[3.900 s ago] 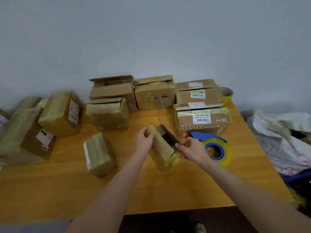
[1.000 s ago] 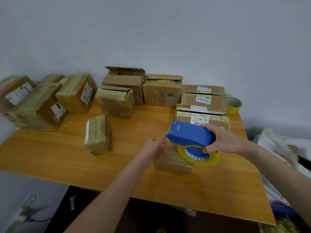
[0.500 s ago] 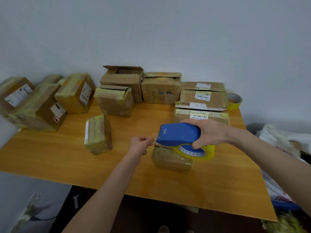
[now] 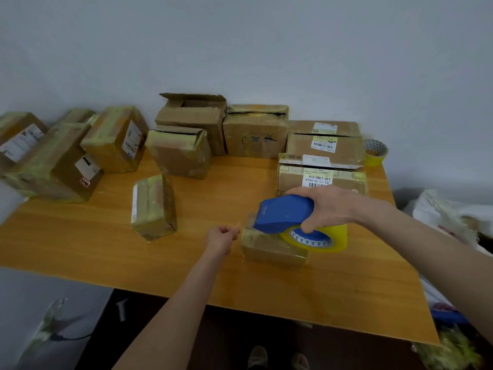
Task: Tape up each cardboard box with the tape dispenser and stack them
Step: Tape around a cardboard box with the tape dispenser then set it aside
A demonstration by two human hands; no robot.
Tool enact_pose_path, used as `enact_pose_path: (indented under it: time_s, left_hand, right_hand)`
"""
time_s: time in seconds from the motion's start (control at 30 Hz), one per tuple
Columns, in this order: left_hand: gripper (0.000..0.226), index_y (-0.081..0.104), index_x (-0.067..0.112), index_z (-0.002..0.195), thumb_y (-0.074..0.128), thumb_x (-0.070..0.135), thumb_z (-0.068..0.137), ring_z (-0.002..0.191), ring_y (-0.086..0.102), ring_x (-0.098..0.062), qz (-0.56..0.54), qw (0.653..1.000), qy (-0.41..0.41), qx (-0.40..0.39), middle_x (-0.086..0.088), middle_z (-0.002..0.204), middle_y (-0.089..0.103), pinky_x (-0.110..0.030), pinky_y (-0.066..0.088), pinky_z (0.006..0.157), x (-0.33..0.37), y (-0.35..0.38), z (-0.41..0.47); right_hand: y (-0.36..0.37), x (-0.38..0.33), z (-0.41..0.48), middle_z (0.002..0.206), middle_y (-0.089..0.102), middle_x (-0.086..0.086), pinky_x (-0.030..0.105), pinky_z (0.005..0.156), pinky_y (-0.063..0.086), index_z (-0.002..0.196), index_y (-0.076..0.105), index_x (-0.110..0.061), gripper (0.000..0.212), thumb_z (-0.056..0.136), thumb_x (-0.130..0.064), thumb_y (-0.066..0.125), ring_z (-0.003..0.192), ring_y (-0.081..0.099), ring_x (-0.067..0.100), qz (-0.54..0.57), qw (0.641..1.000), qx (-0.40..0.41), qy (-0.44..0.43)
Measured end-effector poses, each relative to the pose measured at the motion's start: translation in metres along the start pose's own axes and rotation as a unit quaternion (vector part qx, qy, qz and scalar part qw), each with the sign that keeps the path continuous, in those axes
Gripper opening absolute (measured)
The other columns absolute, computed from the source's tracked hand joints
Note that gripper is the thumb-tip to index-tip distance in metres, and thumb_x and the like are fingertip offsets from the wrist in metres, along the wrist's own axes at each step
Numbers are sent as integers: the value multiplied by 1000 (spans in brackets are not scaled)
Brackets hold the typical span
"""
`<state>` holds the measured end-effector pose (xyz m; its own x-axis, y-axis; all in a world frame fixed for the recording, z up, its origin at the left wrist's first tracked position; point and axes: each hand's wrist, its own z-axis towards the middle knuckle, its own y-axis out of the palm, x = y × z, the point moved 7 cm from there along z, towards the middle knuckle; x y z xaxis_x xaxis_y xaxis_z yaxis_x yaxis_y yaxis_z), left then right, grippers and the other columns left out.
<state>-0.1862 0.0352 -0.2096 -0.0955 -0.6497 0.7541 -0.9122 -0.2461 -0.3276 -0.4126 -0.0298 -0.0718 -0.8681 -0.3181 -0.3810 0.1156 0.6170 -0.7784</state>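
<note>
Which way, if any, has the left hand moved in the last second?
Yes. The left hand, pinching the tape end, drew leftward away from the small cardboard box, now clear of its left edge.

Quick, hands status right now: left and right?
Left hand: curled, pinching the clear tape end, faintly visible.
Right hand: gripping the blue tape dispenser over the small box.

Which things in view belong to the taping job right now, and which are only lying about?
In use: tape dispenser gripped by the right hand; small box beneath it; tape end pinched by the left hand.
Lying about: spare tape roll, far right corner; white bundle, right edge of view.
</note>
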Motion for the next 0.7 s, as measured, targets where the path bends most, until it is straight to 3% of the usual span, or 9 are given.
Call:
enact_pose_path:
  time_s: [0.13,0.17,0.23,0.27,0.33,0.43,0.53,0.7]
  left_hand:
    - [19,61,7,99,53,25,98,55,41,-13,64,998,11,-19,-8,83,60,-25,34,47,-2,14,2]
    - [26,59,11,117,52,28,98,55,44,-15,110,993,18,-26,-10,88,63,-26,35,47,-1,14,3]
    - [52,38,22,145,53,35,97,71,57,-23,242,969,44,-23,-15,110,64,-31,47,55,-1,6,2]
    - [58,32,23,148,54,36,96,85,60,-24,283,956,76,6,-15,119,61,-33,51,67,1,-1,0]
    - [53,38,22,146,55,33,96,100,58,-18,272,938,206,62,-7,129,53,-26,48,81,15,-10,-13]
    - [60,35,22,147,58,36,94,129,42,-14,300,871,387,-23,4,146,39,-23,36,100,27,13,-41]
    - [73,15,22,153,55,41,94,146,14,-13,404,801,432,-91,8,160,9,-30,24,114,18,37,-50]
    - [66,17,24,152,49,39,97,147,14,-19,445,789,420,-56,19,150,-8,-33,24,114,12,38,-44]
  right_hand:
    - [-1,-3,2,116,52,-2,37,84,54,143,31,-42,78,75,-37,69,99,56,22,-11,1000,19,-2]
    - [-1,-4,2,115,53,-2,36,82,54,143,31,-41,78,75,-38,69,97,56,22,-14,1000,23,-4]
    - [-1,-7,2,112,54,-2,33,77,54,143,32,-40,77,75,-38,68,93,57,21,-24,999,30,-10]
    - [0,-8,2,111,54,-2,32,76,53,143,33,-40,77,75,-39,69,92,57,21,-27,999,35,-14]
    - [-2,-11,2,110,54,-2,33,76,53,144,32,-38,77,76,-40,68,92,57,21,-32,998,45,-20]
    - [-3,-13,3,111,53,-2,34,80,53,145,31,-36,77,77,-42,68,94,56,22,-49,997,44,-28]
    - [-3,-13,1,113,54,-2,35,82,53,145,30,-37,78,77,-44,68,95,56,22,-55,997,46,-34]
    - [-5,-7,-2,104,53,-8,29,68,50,144,28,-45,77,76,-45,65,80,54,10,-66,996,46,-42]
